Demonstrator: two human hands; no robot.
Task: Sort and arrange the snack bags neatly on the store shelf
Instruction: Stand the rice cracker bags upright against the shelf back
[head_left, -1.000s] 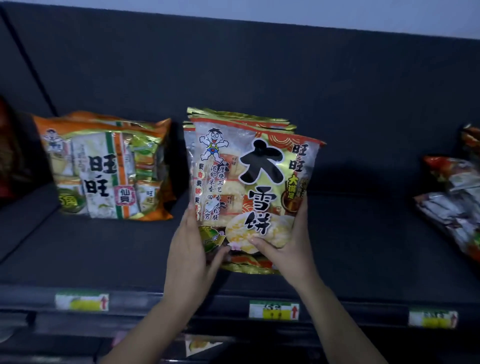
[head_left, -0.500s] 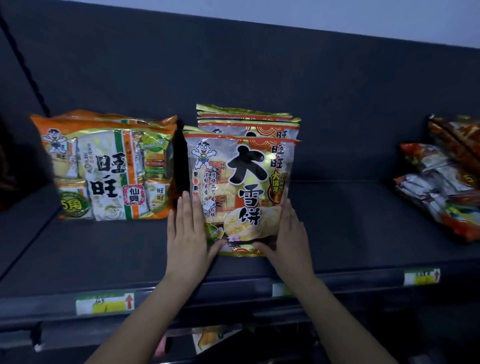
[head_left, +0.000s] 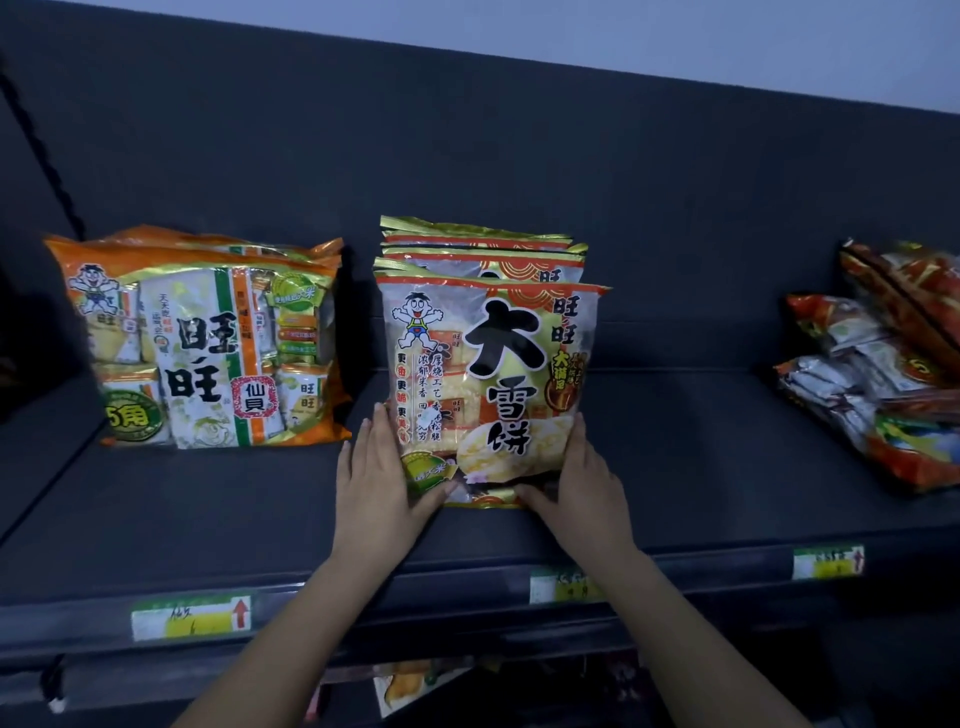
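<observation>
The front rice cracker bag (head_left: 488, 384) carries big black characters 大雪饼 down its middle, 旺旺 in the upper right corner, and a cartoon boy with arms flung wide at the upper left. It stands upright on the dark shelf (head_left: 701, 467), long axis running bottom to top, its printed face turned toward me and leaning back a little. More bags of the same kind (head_left: 483, 249) stand behind it, only their gold and red top edges showing. To the left, just beside this stack but with a dark gap between, is an orange bag (head_left: 208, 343) of small packs, also upright and facing me, marked 旺旺, with 仙貝 in a red seal and 5角 on a green circle at its lower left.

My left hand (head_left: 382, 483) lies flat and spread against the front bag's lower left edge, thumb hooked over the bottom corner. My right hand (head_left: 582, 488) is likewise spread on the lower right edge, thumb across the bottom seam. Both press the bag between them, neither curled into a fist.

At the far right lies a tumbled heap of red and silver bags (head_left: 878, 384), their print unreadable. Price tags (head_left: 189, 618) with red arrows sit on the shelf's front rail; the writing is too blurred to read.
</observation>
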